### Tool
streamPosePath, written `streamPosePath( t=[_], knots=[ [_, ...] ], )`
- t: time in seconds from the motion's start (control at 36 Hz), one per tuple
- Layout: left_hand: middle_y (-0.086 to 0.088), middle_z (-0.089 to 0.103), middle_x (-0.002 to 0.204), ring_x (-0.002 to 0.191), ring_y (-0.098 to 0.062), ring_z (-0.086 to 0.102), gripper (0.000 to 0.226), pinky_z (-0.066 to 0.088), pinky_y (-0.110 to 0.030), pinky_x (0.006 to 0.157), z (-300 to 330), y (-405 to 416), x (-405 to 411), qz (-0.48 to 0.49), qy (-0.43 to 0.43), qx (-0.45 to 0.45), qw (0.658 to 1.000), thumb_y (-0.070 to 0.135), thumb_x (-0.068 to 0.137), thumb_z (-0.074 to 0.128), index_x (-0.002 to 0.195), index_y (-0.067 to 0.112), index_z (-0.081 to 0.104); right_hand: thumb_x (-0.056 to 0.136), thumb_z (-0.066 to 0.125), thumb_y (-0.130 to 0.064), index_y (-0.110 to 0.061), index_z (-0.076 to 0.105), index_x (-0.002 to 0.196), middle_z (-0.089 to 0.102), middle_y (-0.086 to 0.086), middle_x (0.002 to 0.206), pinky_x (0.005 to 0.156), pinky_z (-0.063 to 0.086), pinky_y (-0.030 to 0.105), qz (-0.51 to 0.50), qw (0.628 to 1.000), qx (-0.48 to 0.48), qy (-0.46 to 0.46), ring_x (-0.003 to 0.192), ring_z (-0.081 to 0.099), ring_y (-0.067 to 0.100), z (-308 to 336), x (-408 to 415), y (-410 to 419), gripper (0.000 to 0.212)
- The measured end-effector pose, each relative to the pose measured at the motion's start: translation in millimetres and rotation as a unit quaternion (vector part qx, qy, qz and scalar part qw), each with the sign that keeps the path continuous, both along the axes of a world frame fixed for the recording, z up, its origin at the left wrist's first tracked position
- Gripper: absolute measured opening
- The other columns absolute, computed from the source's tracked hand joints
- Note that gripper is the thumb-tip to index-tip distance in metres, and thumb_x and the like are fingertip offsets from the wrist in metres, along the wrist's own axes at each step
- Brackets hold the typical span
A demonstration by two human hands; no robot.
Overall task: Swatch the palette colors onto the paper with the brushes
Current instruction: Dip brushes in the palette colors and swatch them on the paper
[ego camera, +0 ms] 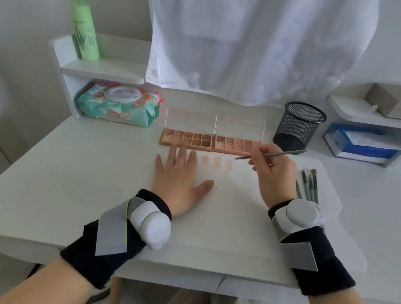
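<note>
Nearest, the left hand (179,175) lies flat, fingers straight, pinning the thin, light paper (232,210), which would likely slide otherwise. To the right, the right hand (275,175) pinches a slim, stiff brush (270,155) mid-handle, tip just beside the far palette (211,143).

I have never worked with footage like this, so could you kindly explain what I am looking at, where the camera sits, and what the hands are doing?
There is no robot here: a person wears one camera on the head, looking down at their own hands. Both wrists carry black bands with white pods. The left hand lies flat on the paper, fingers straight. The right hand holds a thin brush near two open palettes. A few pinkish swatches already mark the paper. Spare brushes lie to the right, and a mesh cup stands behind.
</note>
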State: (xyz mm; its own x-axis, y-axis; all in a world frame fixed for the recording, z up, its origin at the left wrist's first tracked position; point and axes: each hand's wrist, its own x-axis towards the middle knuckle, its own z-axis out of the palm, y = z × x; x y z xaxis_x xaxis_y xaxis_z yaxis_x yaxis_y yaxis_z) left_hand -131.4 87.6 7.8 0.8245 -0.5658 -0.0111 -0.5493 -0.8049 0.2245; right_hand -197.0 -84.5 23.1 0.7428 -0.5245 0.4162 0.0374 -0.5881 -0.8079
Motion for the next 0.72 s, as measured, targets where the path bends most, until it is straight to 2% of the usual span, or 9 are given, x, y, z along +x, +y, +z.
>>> streamPosePath(
  t=[0.08,0.17,0.25,0.33,0.42,0.5,0.61,0.72],
  knots=[
    [-0.010,-0.008,0.158,0.145,-0.026,-0.014,0.070,-0.005,-0.047,0.117,-1.0,-5.6,-12.7,-0.091,-0.002,-0.007,0.996,0.053,0.096,0.030,0.149,0.013,0.009,0.092,0.056,-0.020,-0.015,0.061,0.082,0.062,-0.010,0.067,0.071,0.051,0.031,0.031,0.999,-0.012,0.029,0.066,0.060,0.005,-4.9,-3.8,1.9,0.012],
    [-0.004,-0.007,0.159,0.145,-0.018,-0.011,0.065,-0.005,-0.036,0.117,-1.7,-9.4,-27.6,-0.187,0.012,-0.015,0.982,0.050,0.098,0.028,0.150,0.014,0.012,0.091,0.057,-0.020,-0.014,0.062,0.081,0.062,-0.009,0.066,0.069,0.051,0.030,0.044,0.999,-0.012,0.027,0.068,0.062,0.010,-6.9,-4.5,3.1,0.013],
    [0.000,-0.001,0.159,0.146,-0.013,-0.008,0.058,-0.005,-0.029,0.115,-2.9,-11.3,-38.5,-0.240,0.017,-0.028,0.970,0.045,0.099,0.029,0.149,0.017,0.019,0.091,0.057,-0.020,-0.015,0.062,0.082,0.064,-0.009,0.067,0.067,0.049,0.026,0.054,0.998,-0.012,0.034,0.069,0.063,0.014,-8.3,-4.9,3.7,0.011],
    [0.002,0.005,0.159,0.146,-0.012,-0.005,0.054,-0.005,-0.026,0.115,-3.9,-11.1,-42.3,-0.260,0.018,-0.040,0.965,0.043,0.100,0.028,0.148,0.020,0.022,0.091,0.056,-0.020,-0.016,0.062,0.083,0.064,-0.006,0.069,0.067,0.049,0.023,0.058,0.997,-0.008,0.046,0.070,0.063,0.014,-10.2,-3.9,3.6,0.011],
    [0.004,0.009,0.158,0.146,-0.013,-0.003,0.052,-0.006,-0.025,0.114,-4.8,-10.7,-44.4,-0.272,0.026,-0.031,0.961,0.042,0.101,0.027,0.148,0.021,0.024,0.091,0.056,-0.020,-0.015,0.063,0.086,0.066,-0.002,0.074,0.069,0.050,0.029,0.048,0.997,-0.022,0.047,0.073,0.063,0.019,-12.4,-2.1,1.4,0.010],
    [0.005,0.009,0.158,0.146,-0.013,-0.001,0.053,-0.005,-0.025,0.114,-6.0,-11.4,-44.4,-0.273,0.030,-0.024,0.961,0.043,0.100,0.027,0.148,0.022,0.023,0.091,0.057,-0.018,-0.014,0.063,0.086,0.062,-0.010,0.073,0.068,0.049,0.029,0.020,1.000,-0.023,-0.002,0.074,0.062,0.017,-11.7,-2.5,-1.5,0.009],
    [0.005,0.007,0.159,0.146,-0.013,0.000,0.054,-0.004,-0.026,0.115,-3.9,-13.3,-45.7,-0.274,0.037,-0.012,0.961,0.045,0.100,0.027,0.149,0.022,0.020,0.091,0.057,-0.017,-0.013,0.064,0.088,0.062,-0.008,0.077,0.069,0.048,0.029,-0.004,1.000,-0.007,-0.025,0.075,0.060,0.016,-8.0,-7.7,-7.8,0.008],
    [0.004,0.008,0.159,0.146,-0.013,0.000,0.054,-0.004,-0.027,0.116,-1.6,-18.4,-45.1,-0.274,0.033,-0.004,0.961,0.045,0.100,0.026,0.149,0.022,0.021,0.088,0.061,-0.017,-0.012,0.067,0.089,0.065,-0.003,0.084,0.071,0.046,0.025,-0.023,0.997,-0.075,0.006,0.079,0.060,0.018,-3.4,-19.2,-17.3,0.008]
  ],
)
